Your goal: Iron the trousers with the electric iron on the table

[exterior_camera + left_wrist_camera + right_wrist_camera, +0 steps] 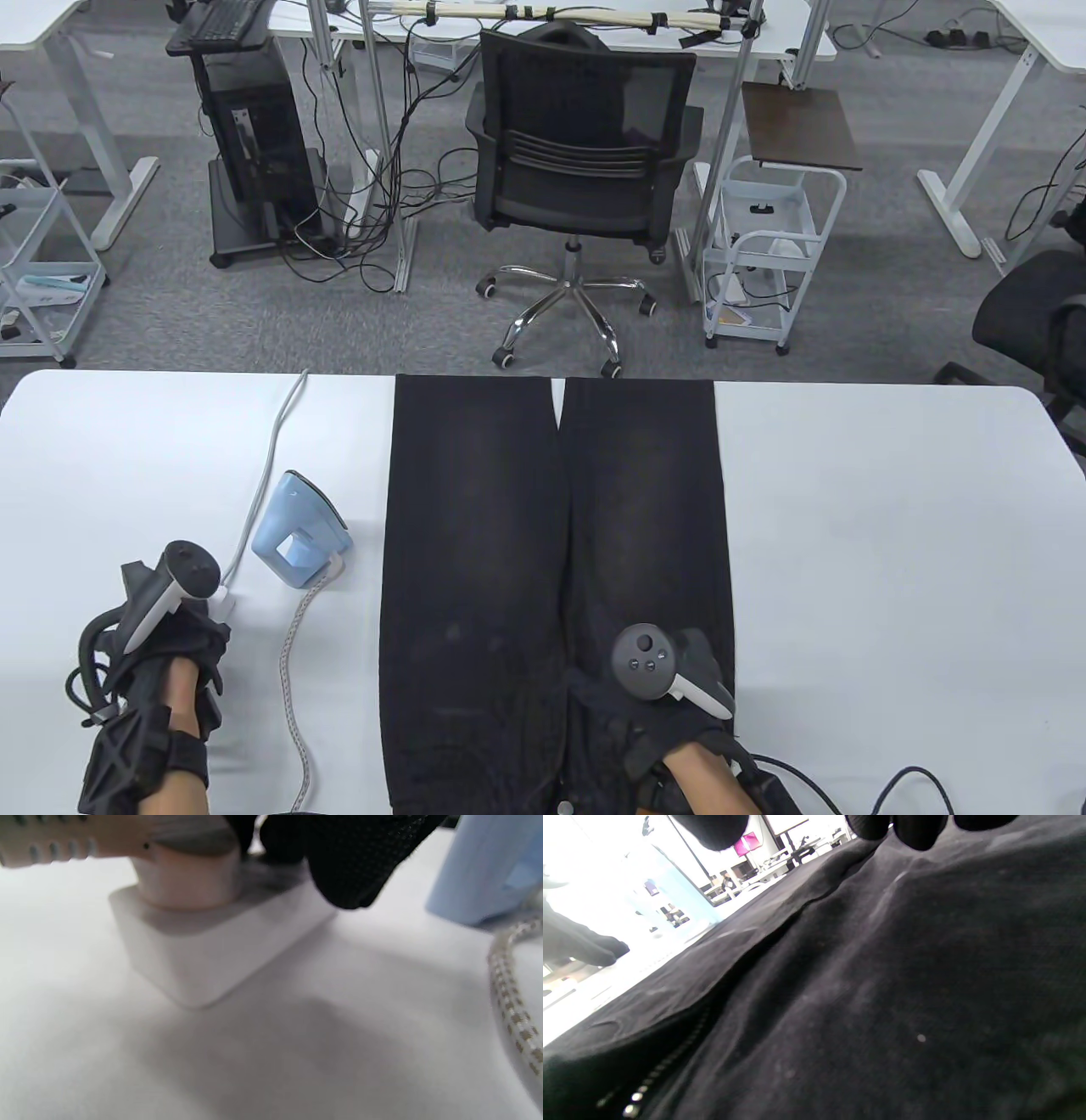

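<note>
Black trousers (551, 577) lie flat down the middle of the white table (891, 552), legs pointing away from me. A light blue iron (297, 531) stands on its heel just left of them. Its braided cord (297, 679) runs toward the near edge. My left hand (174, 649) is at a white socket block (203, 955) with a plug (186, 874) in it. Its fingers (348, 870) sit against the plug and block, but the grip is hidden. My right hand (615, 705) rests flat on the trousers' upper right leg, its fingertips (916, 832) touching the fabric (882, 984).
A white cable (271, 458) runs from the socket block over the table's far edge. A black office chair (581, 161) stands beyond the table. The iron (488, 866) and braided cord (509, 1005) sit close to the right of the block. The zipper (640, 1090) shows near my right wrist.
</note>
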